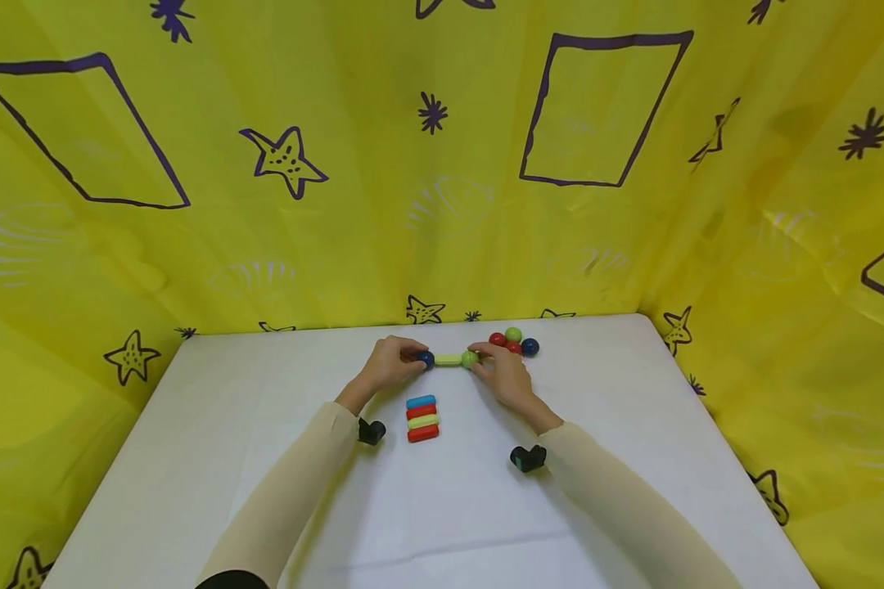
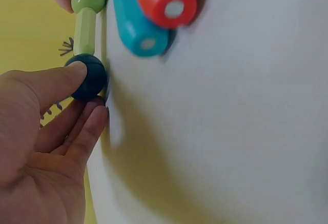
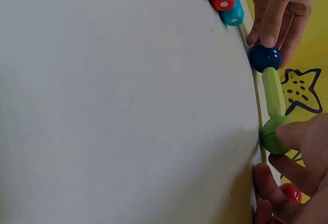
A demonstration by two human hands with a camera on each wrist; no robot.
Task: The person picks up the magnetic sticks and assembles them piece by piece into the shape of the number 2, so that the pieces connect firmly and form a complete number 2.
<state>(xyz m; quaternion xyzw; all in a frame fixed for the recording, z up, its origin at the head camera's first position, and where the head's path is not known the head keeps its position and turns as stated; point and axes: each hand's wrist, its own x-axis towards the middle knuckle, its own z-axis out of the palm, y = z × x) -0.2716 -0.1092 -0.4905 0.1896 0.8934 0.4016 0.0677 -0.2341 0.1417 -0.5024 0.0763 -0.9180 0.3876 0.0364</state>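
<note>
Near the back of the white table my left hand [image 1: 392,362] pinches a dark blue ball [image 2: 91,80] between thumb and fingers. My right hand [image 1: 507,376] pinches a green ball [image 3: 274,136] the same way. A light yellow-green rod [image 1: 448,360] spans the gap, its ends meeting the two balls in a straight line. Nearer to me lie several short rods side by side: a blue rod [image 1: 421,402], a red rod [image 1: 421,411], a yellow-green rod [image 1: 423,422] and another red rod [image 1: 423,433]. Pale end discs show on the rods in the wrist views.
Just beyond my right hand sits a cluster of loose balls, with a red ball [image 1: 497,339], a green ball [image 1: 513,334] and a blue ball [image 1: 530,347]. A yellow patterned curtain [image 1: 368,204] encloses the back and sides of the table [image 1: 250,425].
</note>
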